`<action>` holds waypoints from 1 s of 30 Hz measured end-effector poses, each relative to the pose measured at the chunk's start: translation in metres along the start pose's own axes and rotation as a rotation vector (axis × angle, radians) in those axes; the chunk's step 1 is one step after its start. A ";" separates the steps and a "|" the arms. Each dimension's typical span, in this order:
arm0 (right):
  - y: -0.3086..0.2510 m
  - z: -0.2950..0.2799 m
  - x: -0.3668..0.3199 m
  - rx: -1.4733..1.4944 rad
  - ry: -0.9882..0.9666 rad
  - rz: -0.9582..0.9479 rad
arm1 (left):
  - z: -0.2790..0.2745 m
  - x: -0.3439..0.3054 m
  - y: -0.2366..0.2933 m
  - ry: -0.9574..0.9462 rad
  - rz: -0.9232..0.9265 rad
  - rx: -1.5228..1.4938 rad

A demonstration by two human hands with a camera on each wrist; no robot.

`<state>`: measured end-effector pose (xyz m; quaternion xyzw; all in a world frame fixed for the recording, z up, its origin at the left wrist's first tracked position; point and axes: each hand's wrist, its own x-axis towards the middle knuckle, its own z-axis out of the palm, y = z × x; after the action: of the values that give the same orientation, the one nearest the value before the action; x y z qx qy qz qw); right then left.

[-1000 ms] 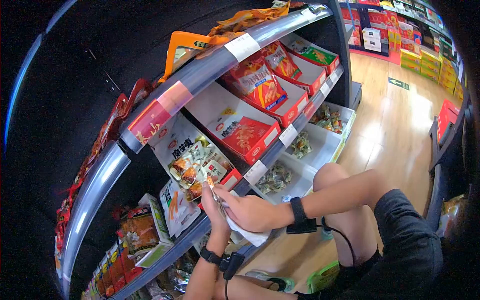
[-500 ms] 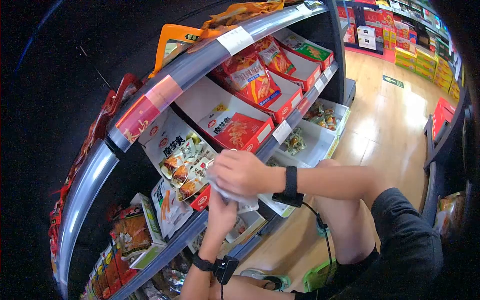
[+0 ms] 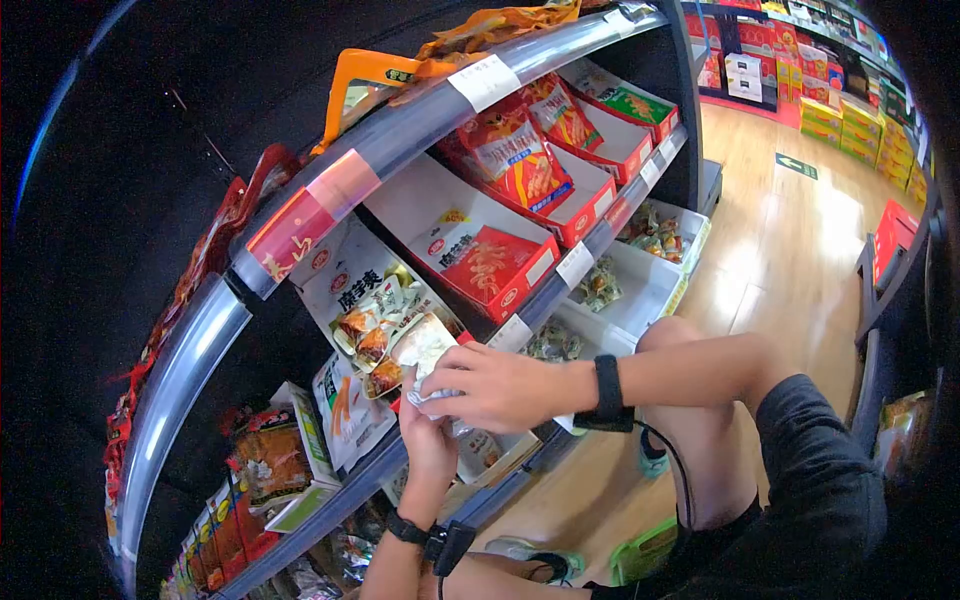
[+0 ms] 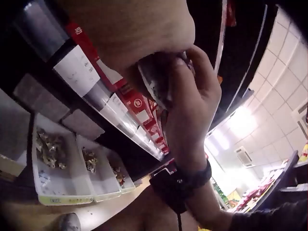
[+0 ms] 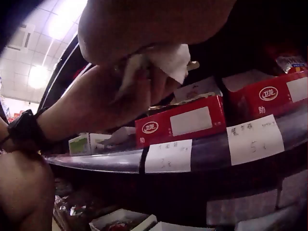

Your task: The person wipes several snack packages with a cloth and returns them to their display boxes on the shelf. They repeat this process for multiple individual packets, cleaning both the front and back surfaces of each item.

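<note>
In the head view my left hand [image 3: 428,450] comes up from below and holds a small snack packet [image 4: 153,79], mostly covered by fingers. My right hand [image 3: 505,385] grips a white cloth [image 5: 175,62] against that packet from above. Both hands meet just in front of a red-fronted display box [image 5: 180,120] on the shelf. Inside this box lie several shiny snack packets [image 3: 372,345] with brown food printed on them.
More red boxes [image 3: 500,270] line the shelf toward the right. White bins [image 4: 62,178] with small wrapped snacks stand on a lower level. A clear shelf rail [image 3: 400,130] arches above the hands. Wooden floor [image 3: 750,240] runs along the aisle.
The right hand moved up over the left hand and packet with the cloth, then back down slightly. The cloth's hanging end, seen below the right hand earlier, is now bunched at the fingers.
</note>
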<state>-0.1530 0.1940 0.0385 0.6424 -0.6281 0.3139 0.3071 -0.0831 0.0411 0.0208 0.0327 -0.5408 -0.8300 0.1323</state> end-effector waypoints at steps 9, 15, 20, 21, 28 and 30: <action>0.045 -0.026 -0.005 -0.031 0.059 0.085 | 0.001 -0.004 -0.001 -0.382 -0.045 0.464; 0.032 -0.023 -0.010 0.109 0.025 0.106 | -0.040 0.004 -0.045 -1.089 -0.327 1.327; 0.028 -0.024 -0.015 0.181 -0.064 0.132 | -0.084 0.032 -0.090 -0.880 -0.207 1.615; 0.028 -0.025 -0.016 0.180 -0.070 0.138 | -0.088 0.037 -0.088 -0.752 -0.192 1.672; 0.032 -0.026 -0.017 0.169 -0.065 0.122 | -0.130 0.054 -0.120 -0.420 0.106 1.833; 0.032 -0.027 -0.018 0.187 -0.072 0.128 | -0.119 0.056 -0.120 -0.465 0.049 1.915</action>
<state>-0.1859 0.2256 0.0411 0.6378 -0.6463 0.3669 0.2022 -0.1354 -0.0331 -0.1326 -0.0492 -0.9976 -0.0240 -0.0428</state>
